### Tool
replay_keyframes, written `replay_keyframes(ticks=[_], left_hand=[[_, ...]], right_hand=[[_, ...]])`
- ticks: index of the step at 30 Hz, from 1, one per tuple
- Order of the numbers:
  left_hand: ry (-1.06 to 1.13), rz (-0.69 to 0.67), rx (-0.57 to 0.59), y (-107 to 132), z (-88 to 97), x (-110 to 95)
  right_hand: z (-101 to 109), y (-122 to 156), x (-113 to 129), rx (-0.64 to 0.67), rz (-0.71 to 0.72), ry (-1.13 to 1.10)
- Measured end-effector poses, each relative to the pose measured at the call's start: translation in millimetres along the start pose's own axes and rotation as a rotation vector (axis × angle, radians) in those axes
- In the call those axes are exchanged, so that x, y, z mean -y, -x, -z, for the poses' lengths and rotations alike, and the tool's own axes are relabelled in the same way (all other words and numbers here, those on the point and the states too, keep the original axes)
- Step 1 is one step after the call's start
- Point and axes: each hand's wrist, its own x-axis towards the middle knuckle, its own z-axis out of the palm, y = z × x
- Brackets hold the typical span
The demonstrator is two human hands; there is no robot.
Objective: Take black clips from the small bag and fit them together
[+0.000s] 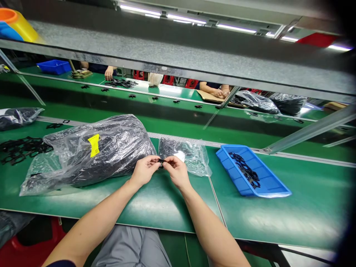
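Note:
Between my fingertips is a small black plastic part (161, 161), mostly covered by the fingers. My left hand (145, 170) pinches it from the left, and my right hand (177, 171) grips its other side. Both hands are just above the green table, close together. Left of them lies a large clear plastic bag (122, 137) full of dark parts, with a yellow label (94, 145). Just behind my hands sits a smaller clear bag (194, 154) of dark parts with a white patch. Off to the right, a blue tray (269, 181) holds several black parts (244, 170).
Loose black frame-like parts (25, 146) lie at the far left, near another bag (18, 116). Behind the table, spaced black parts (155, 98) lie along a green belt (178, 118). Across it, co-workers' hands (109, 73) are visible. A slanted metal post (308, 129) stands at right.

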Motion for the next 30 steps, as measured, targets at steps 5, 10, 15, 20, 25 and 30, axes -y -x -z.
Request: replay_keyframes(ticks=[5,10,15,20,25,30], left_hand=[[-0.094,-0.086,-0.071,2.0,1.3,-1.5],[-0.174,-0.152,-0.068,3.1,2.1,-3.5],[-0.16,-0.131,-0.061,2.7,2.3,-5.2],[-0.27,-0.162,-0.074,2.7,2.9,-7.3],[-0.224,-0.133,-0.082,3.4,2.0,-4.5],[-0.212,-0.133,-0.063,3.2,3.3,-3.6]], right_hand=[[-5.9,3.6,-1.2,-0.02,0.013,0.007],[-7.2,5.6,-5.1,-0.027,0.049,0.062],[-5.9,6.8,-5.6,-0.037,0.118,0.16],[-6.2,7.5,-4.6,-0.016,0.158,0.21],[-5.8,7.8,-5.5,-0.012,0.162,0.213],[-5.2,7.7,-2.3,-0.007,0.211,0.25]])
